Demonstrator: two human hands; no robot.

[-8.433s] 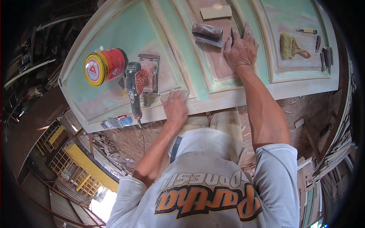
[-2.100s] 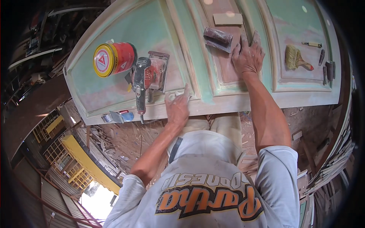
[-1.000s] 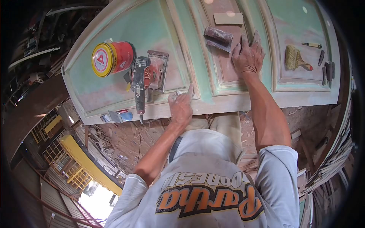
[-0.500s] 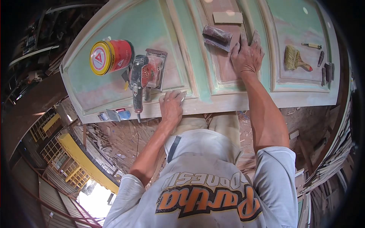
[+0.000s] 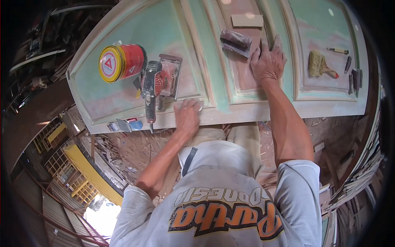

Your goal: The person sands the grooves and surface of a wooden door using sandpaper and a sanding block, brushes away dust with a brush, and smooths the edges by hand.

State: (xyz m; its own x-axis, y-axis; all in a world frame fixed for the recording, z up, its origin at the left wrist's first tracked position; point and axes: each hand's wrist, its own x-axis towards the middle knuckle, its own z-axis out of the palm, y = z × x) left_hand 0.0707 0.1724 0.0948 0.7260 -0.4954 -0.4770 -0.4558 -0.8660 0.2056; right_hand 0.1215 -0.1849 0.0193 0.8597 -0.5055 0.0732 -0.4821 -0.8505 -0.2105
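Note:
A door panel, patched in green, pink and bare wood, lies in front of me. My left hand rests at its near edge with fingers bent together; a pale bit shows at the fingertips, too small to name. Just left of it sits a red and black power sander. My right hand lies on the moulding of the middle section, fingers stretched out and apart. Beside those fingers is a dusty, dark channel-shaped block, with a flat beige piece beyond it.
A red and yellow can stands on the left section. On the right lie a paintbrush, a small cutter and several dark pieces. Small blue and grey items sit at the near left edge. Shavings cover the floor.
My left hand has shifted slightly to the right along the near edge. My right hand stays in the same place on the moulding.

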